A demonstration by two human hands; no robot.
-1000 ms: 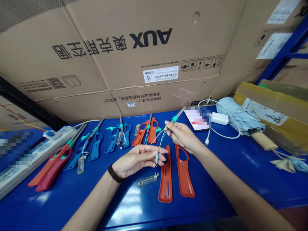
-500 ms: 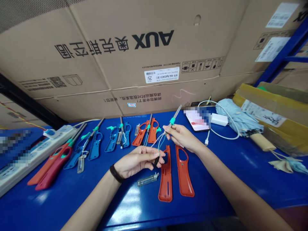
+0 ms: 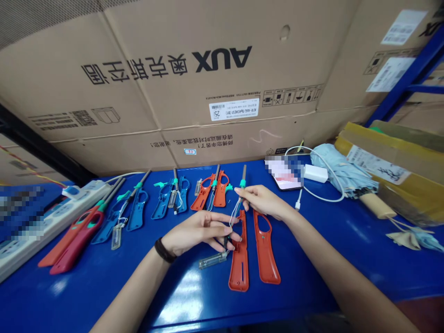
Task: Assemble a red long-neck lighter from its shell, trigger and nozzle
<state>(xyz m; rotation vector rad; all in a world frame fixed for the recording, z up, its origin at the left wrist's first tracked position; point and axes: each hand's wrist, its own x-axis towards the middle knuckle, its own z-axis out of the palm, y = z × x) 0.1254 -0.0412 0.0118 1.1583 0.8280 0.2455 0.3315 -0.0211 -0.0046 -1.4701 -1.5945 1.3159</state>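
The right hand (image 3: 257, 200) is pinching the tube (image 3: 244, 171) above the tabletop (image 3: 301, 291), near the orange shells (image 3: 239, 270); the left hand (image 3: 199, 231) is gripping a dark part (image 3: 225, 241), mostly hidden, perhaps the igniter. Wires (image 3: 231, 219) are running between them; a hard tug risks snapping one.

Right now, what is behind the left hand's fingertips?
Part of an orange half-shell and the blue tabletop show past them; whatever the left hand covers cannot be seen.

Black piece (image 3: 226, 241) partly hidden (by left fingers (image 3: 218, 230)).
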